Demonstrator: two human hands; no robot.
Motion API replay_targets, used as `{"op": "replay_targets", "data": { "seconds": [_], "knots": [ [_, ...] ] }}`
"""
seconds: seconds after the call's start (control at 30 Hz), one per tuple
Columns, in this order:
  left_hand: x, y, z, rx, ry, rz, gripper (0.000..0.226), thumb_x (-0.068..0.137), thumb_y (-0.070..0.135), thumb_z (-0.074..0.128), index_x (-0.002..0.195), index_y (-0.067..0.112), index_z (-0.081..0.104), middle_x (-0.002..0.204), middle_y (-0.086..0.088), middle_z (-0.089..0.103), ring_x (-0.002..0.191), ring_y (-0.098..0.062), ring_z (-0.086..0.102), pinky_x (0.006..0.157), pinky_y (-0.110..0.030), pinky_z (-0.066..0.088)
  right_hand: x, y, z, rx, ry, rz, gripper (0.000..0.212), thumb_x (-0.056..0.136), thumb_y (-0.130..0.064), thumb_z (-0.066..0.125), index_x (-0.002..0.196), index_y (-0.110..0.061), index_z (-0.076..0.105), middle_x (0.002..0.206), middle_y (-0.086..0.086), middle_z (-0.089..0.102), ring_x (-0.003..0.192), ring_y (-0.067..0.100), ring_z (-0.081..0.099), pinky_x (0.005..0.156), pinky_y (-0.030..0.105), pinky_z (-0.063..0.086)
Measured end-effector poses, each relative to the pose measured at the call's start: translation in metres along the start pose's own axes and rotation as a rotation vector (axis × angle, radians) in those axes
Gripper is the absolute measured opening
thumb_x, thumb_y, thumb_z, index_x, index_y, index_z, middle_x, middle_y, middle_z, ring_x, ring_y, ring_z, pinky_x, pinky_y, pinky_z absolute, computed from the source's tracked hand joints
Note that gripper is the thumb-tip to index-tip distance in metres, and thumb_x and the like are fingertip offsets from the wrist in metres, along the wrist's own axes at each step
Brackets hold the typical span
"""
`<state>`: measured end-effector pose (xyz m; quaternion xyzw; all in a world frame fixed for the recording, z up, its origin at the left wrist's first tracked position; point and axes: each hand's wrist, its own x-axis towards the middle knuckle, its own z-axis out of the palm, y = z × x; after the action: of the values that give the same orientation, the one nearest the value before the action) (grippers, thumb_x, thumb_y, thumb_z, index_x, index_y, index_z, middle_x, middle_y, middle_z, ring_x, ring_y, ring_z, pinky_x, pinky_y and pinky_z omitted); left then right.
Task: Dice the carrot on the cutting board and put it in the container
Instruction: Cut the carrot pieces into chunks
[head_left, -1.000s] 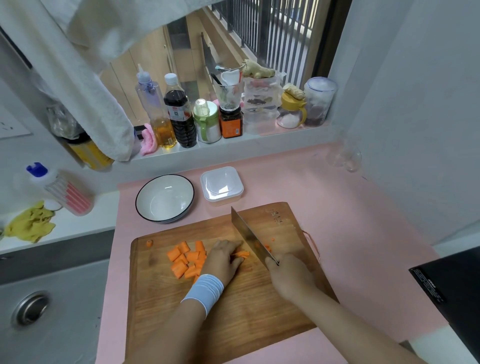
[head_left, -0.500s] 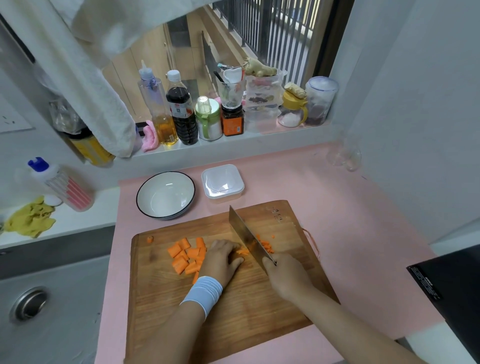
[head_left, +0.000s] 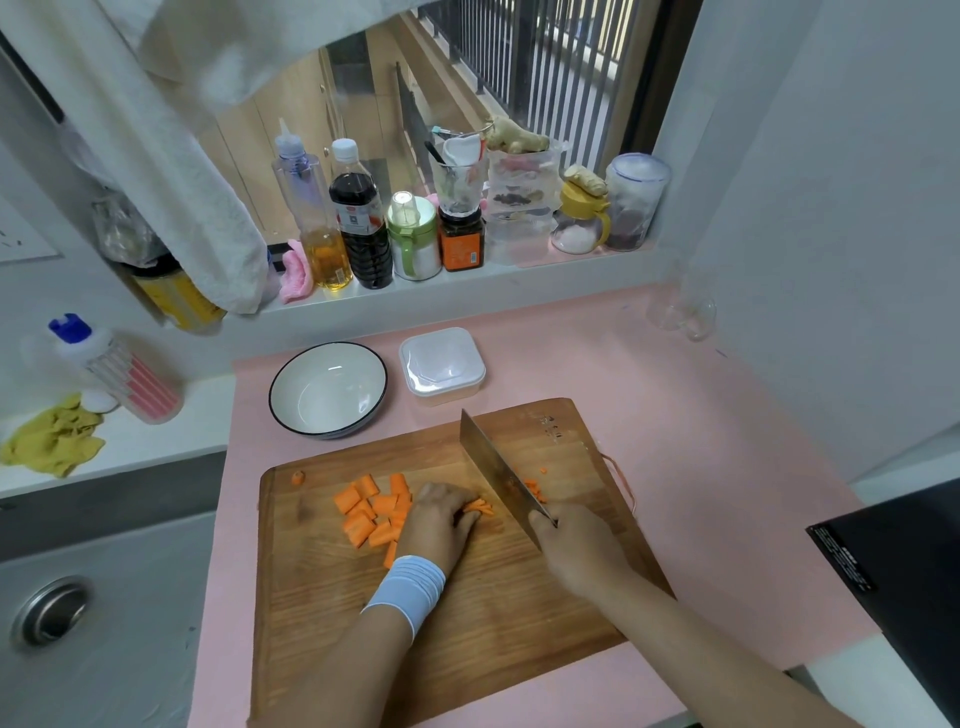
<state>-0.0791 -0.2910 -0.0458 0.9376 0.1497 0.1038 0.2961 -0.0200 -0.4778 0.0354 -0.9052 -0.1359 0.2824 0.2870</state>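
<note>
- Right hand (head_left: 576, 543) wrapped around the cleaver (head_left: 498, 475) handle — blade down mid-cutting board (head_left: 467, 597).
- Left hand (head_left: 439, 522) curled over carrot strips (head_left: 480, 506) beside the blade.
- Carrot chunks (head_left: 371, 512) left of it — container (head_left: 441, 366) beyond the board.

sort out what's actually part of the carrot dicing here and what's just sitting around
In use: carrot pieces, cleaver, cutting board, lidded container, left hand, right hand.

Lying about: bowl, sauce bottles, yellow cloth.
</note>
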Motion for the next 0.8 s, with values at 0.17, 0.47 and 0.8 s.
{"op": "replay_targets", "data": {
  "seconds": [0.17,0.47,0.8],
  "knots": [
    [-0.001,0.011,0.003,-0.026,-0.063,0.011,0.019,0.087,0.021,0.068,0.107,0.021,0.069,0.1,0.005,0.066,0.101,-0.011,0.052,0.088,-0.016,0.038,-0.005,-0.005,0.009,-0.01,0.005,-0.007,0.039,0.104,-0.043,0.04,0.071,-0.029,0.054,0.073,-0.007,0.06,0.074,0.016,0.06,0.065,0.032,0.046],
    [0.004,0.016,0.007,-0.025,-0.082,-0.023,0.013,0.085,0.028,0.07,0.096,0.026,0.064,0.091,0.012,0.058,0.094,-0.004,0.046,0.082,-0.016,0.039,-0.003,-0.003,-0.001,0.008,0.029,0.012,0.04,0.105,-0.043,0.04,0.069,-0.03,0.051,0.07,-0.007,0.059,0.07,0.017,0.059,0.061,0.031,0.042],
    [-0.004,-0.003,0.001,0.103,-0.006,0.039,0.032,0.077,0.032,0.068,0.108,0.024,0.064,0.1,0.008,0.06,0.098,-0.014,0.049,0.09,-0.028,0.039,-0.008,0.0,0.006,-0.05,0.049,0.006,0.038,0.105,-0.042,0.039,0.073,-0.031,0.056,0.071,-0.008,0.06,0.07,0.013,0.058,0.057,0.028,0.039]
  ]
}}
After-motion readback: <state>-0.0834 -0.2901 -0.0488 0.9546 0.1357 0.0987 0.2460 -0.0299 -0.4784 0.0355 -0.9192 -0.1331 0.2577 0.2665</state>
